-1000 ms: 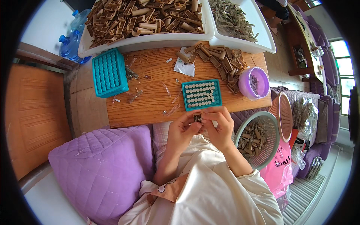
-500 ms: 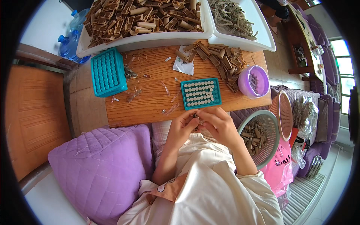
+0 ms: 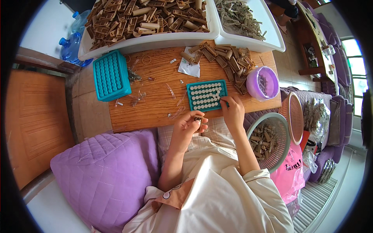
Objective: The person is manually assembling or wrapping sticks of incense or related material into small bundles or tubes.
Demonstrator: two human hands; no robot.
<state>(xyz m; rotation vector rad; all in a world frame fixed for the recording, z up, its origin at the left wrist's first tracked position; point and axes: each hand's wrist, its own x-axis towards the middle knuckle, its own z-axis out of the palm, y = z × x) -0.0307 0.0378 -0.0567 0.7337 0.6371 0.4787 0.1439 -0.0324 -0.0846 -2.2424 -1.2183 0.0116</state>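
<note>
My left hand [image 3: 184, 127] is closed around a small brown plastic casing [image 3: 199, 119], held over my lap just off the table's front edge. A pale or metallic bit shows inside the casing beneath my thumb. My right hand [image 3: 234, 113] reaches to the right side of a teal tray [image 3: 190, 109]. Its thumb and fingertips are pinched together beside the white round pieces [image 3: 206, 96] standing in rows there; whatever is between the fingertips is too small to make out. Dark, unfilled places show along the tray's right side.
Large white bins hold brown casings [image 3: 155, 19] and thin metal strips [image 3: 241, 19]. More loose casings [image 3: 229, 62] lie beside a purple tub [image 3: 252, 89]. Stacked teal trays [image 3: 110, 75] stand left. A grey basket [image 3: 285, 147] of casings sits right of my arm. Plastic scraps litter the wooden table [image 3: 151, 105].
My right hand has left my left hand and moved forward and right to the teal tray. My left hand stays near its place, with the brown casing now more visible.
</note>
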